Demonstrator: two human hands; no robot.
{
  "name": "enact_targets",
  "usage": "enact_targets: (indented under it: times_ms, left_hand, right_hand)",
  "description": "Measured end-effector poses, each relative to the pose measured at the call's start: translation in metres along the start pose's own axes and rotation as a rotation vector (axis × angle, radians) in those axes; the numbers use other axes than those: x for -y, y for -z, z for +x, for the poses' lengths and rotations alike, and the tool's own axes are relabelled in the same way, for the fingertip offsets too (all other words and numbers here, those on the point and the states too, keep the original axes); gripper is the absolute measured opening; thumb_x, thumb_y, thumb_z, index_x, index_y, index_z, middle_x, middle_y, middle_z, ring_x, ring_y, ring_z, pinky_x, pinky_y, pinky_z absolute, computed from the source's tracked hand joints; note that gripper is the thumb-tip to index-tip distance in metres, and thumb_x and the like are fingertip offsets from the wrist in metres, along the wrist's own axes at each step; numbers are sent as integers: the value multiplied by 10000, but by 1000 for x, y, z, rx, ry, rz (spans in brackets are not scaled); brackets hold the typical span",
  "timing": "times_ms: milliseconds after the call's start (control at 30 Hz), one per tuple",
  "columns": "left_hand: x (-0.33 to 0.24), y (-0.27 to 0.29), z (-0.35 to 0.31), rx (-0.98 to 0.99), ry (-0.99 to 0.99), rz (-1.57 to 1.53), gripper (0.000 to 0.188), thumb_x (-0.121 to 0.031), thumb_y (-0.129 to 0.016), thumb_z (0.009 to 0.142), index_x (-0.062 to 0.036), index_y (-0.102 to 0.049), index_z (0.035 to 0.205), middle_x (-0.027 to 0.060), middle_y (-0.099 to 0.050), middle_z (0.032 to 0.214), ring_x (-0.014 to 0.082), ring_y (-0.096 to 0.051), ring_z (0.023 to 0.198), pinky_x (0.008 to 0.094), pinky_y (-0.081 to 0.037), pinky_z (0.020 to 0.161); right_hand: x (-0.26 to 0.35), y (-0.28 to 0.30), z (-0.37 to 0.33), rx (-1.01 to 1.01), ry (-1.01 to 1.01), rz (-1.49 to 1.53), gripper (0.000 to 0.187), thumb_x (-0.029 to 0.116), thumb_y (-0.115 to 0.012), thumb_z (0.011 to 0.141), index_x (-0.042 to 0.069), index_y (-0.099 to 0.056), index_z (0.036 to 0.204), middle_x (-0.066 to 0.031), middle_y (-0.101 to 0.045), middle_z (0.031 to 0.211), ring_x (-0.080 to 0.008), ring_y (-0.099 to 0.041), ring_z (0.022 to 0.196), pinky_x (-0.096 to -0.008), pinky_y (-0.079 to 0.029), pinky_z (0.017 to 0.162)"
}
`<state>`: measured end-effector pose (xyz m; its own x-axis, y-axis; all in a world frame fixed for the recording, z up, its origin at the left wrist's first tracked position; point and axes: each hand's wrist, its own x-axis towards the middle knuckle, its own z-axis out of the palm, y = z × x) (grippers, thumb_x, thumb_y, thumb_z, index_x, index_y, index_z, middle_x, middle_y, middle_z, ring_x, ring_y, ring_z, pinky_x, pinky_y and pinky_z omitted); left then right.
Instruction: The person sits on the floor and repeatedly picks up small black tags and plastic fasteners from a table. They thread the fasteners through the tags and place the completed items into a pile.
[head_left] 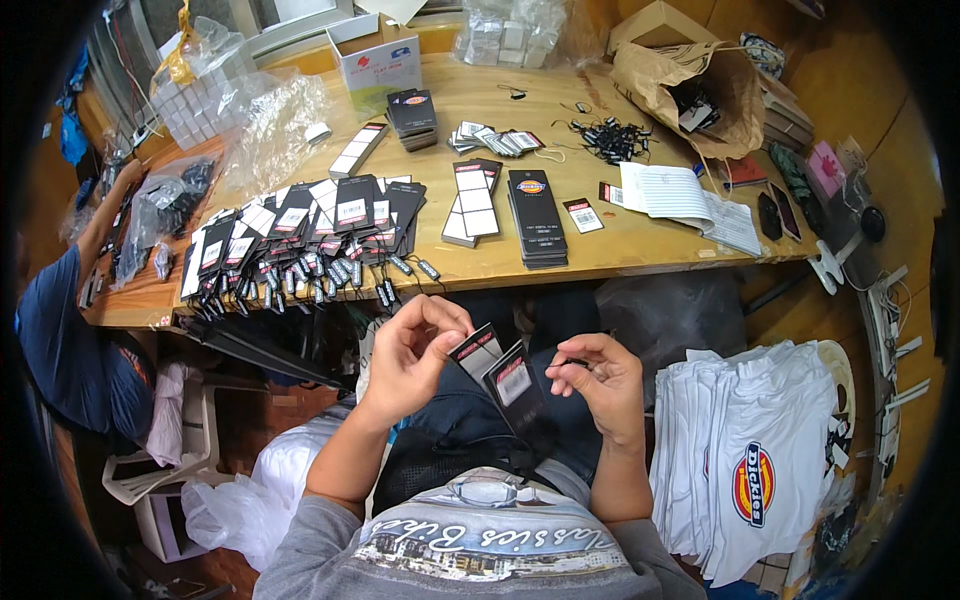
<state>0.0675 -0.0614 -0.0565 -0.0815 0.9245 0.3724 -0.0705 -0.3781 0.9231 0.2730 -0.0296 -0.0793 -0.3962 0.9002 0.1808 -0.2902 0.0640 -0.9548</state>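
Note:
Above my lap, my left hand [418,350] pinches black hang tags by one corner. The front hang tag [515,388] is black with a white and red sticker, and a second tag [480,352] with a pale face stands beside it, fanned apart. To their right, my right hand [605,385] has its thumb and fingertips closed on a thin black cord [570,362]. Whether the cord runs through the tags I cannot tell. On the table's near edge lies a heap of strung black tags [310,225], their small cord ends hanging over.
A stack of long black tags [537,215] and a pile of black cords [612,138] lie on the wooden table [420,255]. Folded white shirts [745,430] are piled at my right. Further left, another person's arm [97,215] reaches over the table near plastic bags.

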Motion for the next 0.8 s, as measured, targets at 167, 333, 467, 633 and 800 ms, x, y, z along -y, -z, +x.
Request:
enact_targets:
  times_ms: [167, 333, 467, 633, 800]
  left_hand:
    - [0, -12, -2, 125, 27, -28, 135, -97, -517, 807, -5, -430, 761, 123, -554, 744, 104, -516, 667, 204, -420, 591]
    - [-1, -21, -5, 4, 154, -219, 146, -126, -515, 813, -12, -436, 768, 108, -539, 704, 115, -512, 647, 192, -406, 566]
    - [5, -17, -1, -47, 231, -445, 125, -115, -526, 799, -16, -450, 781, 86, -503, 708, 119, -480, 609, 194, -402, 559]
    - [-3, -20, -2, -13, 274, -530, 124, -124, -506, 809, -21, -453, 765, 90, -505, 734, 132, -485, 574, 214, -409, 561]
    - [10, -14, -4, 14, 226, -439, 98, -67, -509, 803, 15, -537, 847, 79, -528, 777, 126, -516, 654, 225, -426, 604]
  right_hand:
    - [3, -17, 4, 60, 37, -54, 311, -34, -530, 760, 18, -486, 1064, -57, -568, 715, -66, -476, 543, -169, -386, 500]
    - [1, -29, 8, 97, 36, -103, 229, -13, -556, 749, -1, -510, 974, -66, -568, 682, -69, -491, 528, -168, -395, 468]
    - [-10, -16, 8, 92, -76, 122, 172, 34, -565, 759, -15, -502, 911, -101, -571, 675, -107, -532, 524, -180, -422, 453]
    - [-6, -13, 8, 100, -193, 383, 182, 154, -549, 790, -4, -501, 867, -116, -559, 639, -126, -523, 490, -187, -415, 416]
    - [-7, -12, 8, 82, -152, 411, 123, 137, -525, 810, 25, -507, 854, -83, -561, 630, -102, -509, 485, -168, -390, 442]
